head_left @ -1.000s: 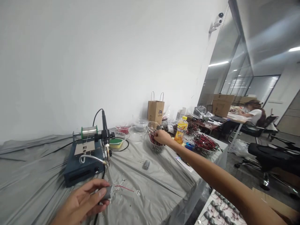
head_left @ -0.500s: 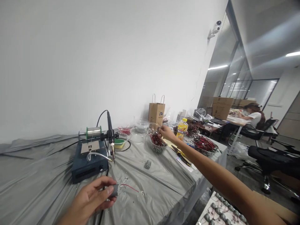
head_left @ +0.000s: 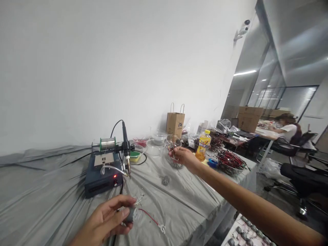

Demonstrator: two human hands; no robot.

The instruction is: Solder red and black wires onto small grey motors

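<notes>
Head view is showing the left hand [head_left: 111, 218] clamping a grey cylinder [head_left: 131, 215] above the cloth [head_left: 184, 206], probably so that its red wire [head_left: 149, 216] is extending free; the right hand [head_left: 186, 158] is hovering at the wire bowl [head_left: 176, 165], whether pinching anything, I cannot tell.

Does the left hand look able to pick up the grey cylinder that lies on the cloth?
Probably not: the left hand already holds another grey cylinder, though nothing appears to block the loose cylinder.
</notes>
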